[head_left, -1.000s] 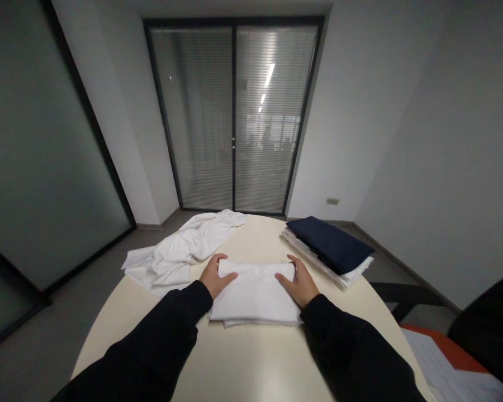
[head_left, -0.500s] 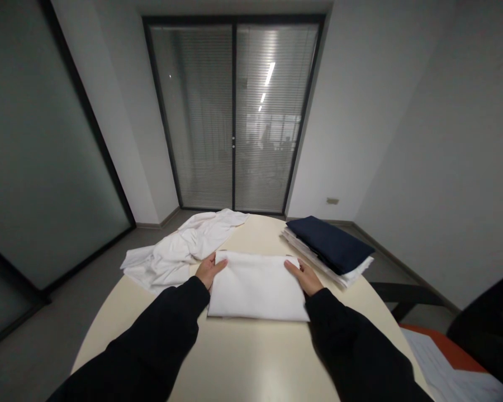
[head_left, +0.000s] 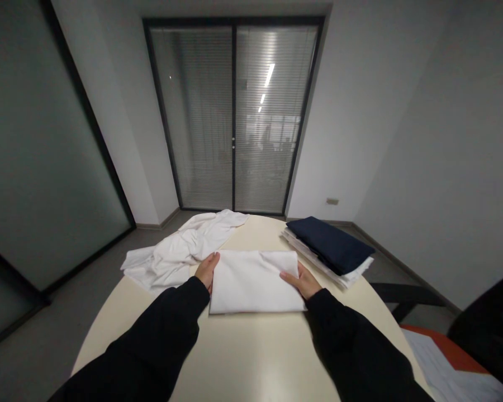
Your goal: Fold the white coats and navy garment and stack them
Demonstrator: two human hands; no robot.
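A folded white cloth (head_left: 255,283) forms a flat rectangle over the middle of the cream table (head_left: 251,357). My left hand (head_left: 207,271) grips its upper left edge, the fingers hidden behind it. At the right edge, my right hand (head_left: 302,280) holds the cloth with the thumb on top and the other fingers behind. A crumpled white cloth (head_left: 184,245) lies at the table's back left, just beyond my left hand. To the back right, a folded navy cloth (head_left: 329,243) rests on folded white cloths (head_left: 356,272).
A black chair (head_left: 490,329) stands at the right, beside papers (head_left: 448,363) and an orange sheet or folder (head_left: 448,346). Past the table are glass doors with blinds (head_left: 235,117), and a frosted glass panel (head_left: 46,139) is on the left.
The held cloth's near edge has shifted slightly away from me. My left thumb has moved to the cloth's edge, and my right thumb sits a little lower and further in.
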